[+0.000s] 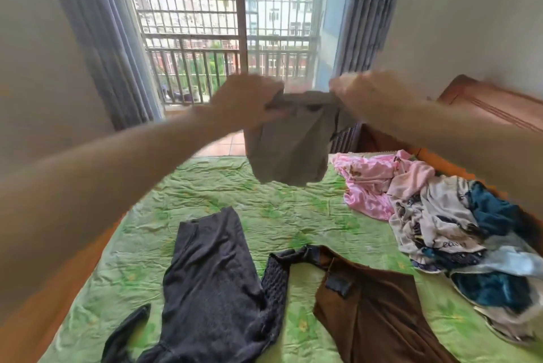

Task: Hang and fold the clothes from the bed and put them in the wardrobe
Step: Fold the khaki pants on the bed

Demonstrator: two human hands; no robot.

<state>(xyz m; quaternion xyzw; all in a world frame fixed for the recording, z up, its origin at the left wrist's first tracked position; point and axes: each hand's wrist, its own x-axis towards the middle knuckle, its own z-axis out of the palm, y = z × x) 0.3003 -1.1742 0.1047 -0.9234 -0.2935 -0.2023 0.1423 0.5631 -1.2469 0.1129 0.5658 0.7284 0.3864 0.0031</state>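
Two hands | left hand [246,101], right hand [357,92] grip grey garment [289,142] above bed [288,215]

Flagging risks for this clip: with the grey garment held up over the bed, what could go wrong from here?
1. The left hand and right hand hold the grey garment only by its top edge; a slip could drop it onto the green bedsheet.
2. Laid down near the dark grey garment or brown garment, it might tangle with them.
3. The unsorted pile sits near the bed's right edge and could slide off.
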